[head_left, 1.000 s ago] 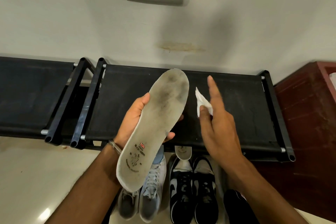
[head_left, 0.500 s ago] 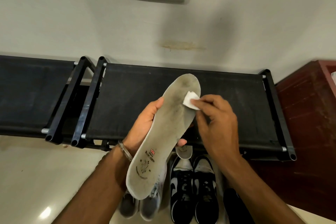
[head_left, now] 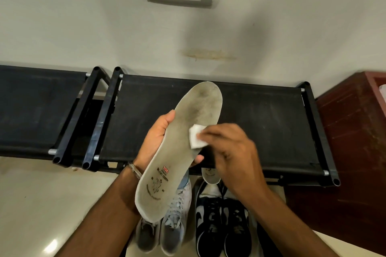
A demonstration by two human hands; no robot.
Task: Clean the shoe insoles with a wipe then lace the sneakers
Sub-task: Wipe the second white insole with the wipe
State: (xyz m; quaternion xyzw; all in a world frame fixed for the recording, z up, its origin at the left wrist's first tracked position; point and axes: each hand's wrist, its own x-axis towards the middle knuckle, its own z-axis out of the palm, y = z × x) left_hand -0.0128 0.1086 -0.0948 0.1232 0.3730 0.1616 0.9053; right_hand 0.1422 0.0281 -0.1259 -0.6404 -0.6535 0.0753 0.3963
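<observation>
Your right hand (head_left: pixel 234 152) has its fingers (head_left: pixel 211 134) bunched on a small folded wipe (head_left: pixel 196 136), pressing it onto the middle of the insole (head_left: pixel 177 152). Your left hand (head_left: pixel 156 140) holds that insole from underneath, thumb along one edge and a fingertip showing at the other, with the toe end pointing away from you over the black rack (head_left: pixel 261 123).

The wipe is small and your fingertips cover only one corner of it, so a hard stroke could roll it up or slide it out from under them; then bare skin would rub the grime instead. The darkest soiling sits toward the toe, well beyond your left hand's support. Pressing there will likely bend the insole away from the wipe and leave the dirt in place, or lever it out of your hold. If it slips, it would drop among the grey sneakers (head_left: pixel 167 227) and the dark sneakers (head_left: pixel 221 219) on the floor below, face down perhaps, picking up fresh dust. A second insole (head_left: pixel 211 175) pokes out just under your right wrist; a wide sweep could knock it.
</observation>
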